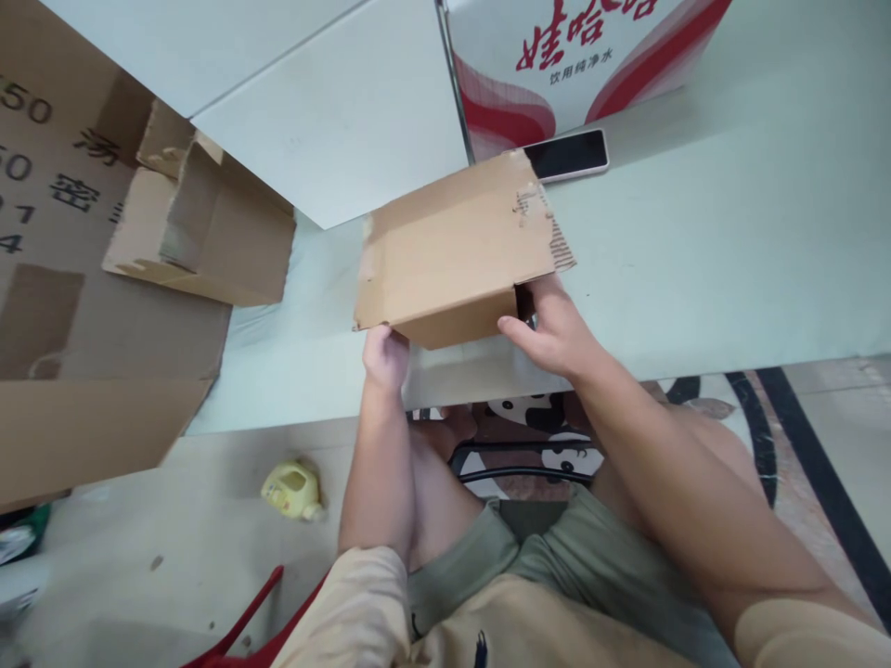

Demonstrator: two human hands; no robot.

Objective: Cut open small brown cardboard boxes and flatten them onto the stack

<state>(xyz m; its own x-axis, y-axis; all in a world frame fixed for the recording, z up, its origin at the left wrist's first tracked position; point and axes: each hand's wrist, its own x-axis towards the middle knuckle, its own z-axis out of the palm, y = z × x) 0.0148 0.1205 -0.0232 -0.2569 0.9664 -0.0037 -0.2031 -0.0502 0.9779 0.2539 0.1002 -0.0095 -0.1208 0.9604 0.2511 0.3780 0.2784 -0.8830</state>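
A small brown cardboard box (pixel 452 246) is in front of me over the near part of the table, its broad top panel toward me. Torn tape and ragged corrugated cardboard show along its right edge. My left hand (pixel 386 357) grips the near left corner, with its fingers mostly hidden beneath the panel. On the near right corner, my right hand (pixel 553 329) has its thumb out along the front and its other fingers hidden under the panel's edge. I cannot tell whether the box rests on the table or is slightly raised.
The table (pixel 696 260) has a pale green cover. A phone (pixel 572 156) lies beyond the box, beside a red-and-white carton (pixel 591 65) and a white box (pixel 348 111). An open cardboard box (pixel 215 223) and a large carton (pixel 104 315) stand left. A yellow bottle (pixel 292 490) lies on the floor.
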